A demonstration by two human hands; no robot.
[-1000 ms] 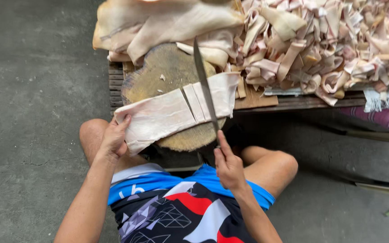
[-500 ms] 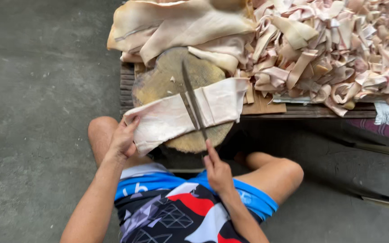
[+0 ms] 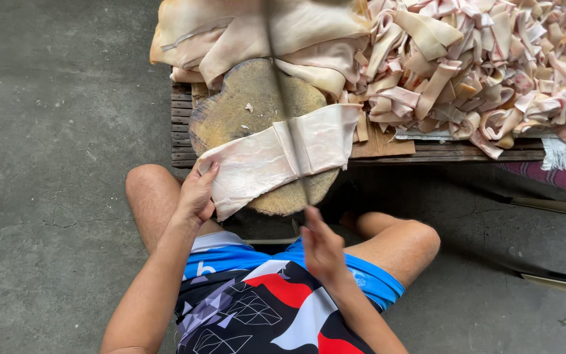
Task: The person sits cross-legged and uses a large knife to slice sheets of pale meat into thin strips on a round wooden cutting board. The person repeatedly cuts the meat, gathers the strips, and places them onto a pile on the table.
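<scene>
A: Scene, big to small?
B: Concrete floor (image 3: 47,164). Low slatted wooden desk (image 3: 181,124) along the top. Right side of it carries a heap of pale pink cut strips (image 3: 492,72); upper left carries big uncut pale sheets (image 3: 230,33).
A: Work surface?
B: Round wooden chopping block (image 3: 237,111), front edge hanging over the desk toward the person's knees.
A: The piece being cut?
B: One long pale slab (image 3: 270,157) lies across the block, left end hanging off near the left knee.
A: Left hand?
B: Left hand (image 3: 196,193) is clamped on the slab's left end, fingers on top.
A: Right hand?
B: Right hand (image 3: 322,249) is blurred, closed round the handle of a long knife (image 3: 289,131). Blade is motion-smeared and runs up across the slab, right of its middle.
</scene>
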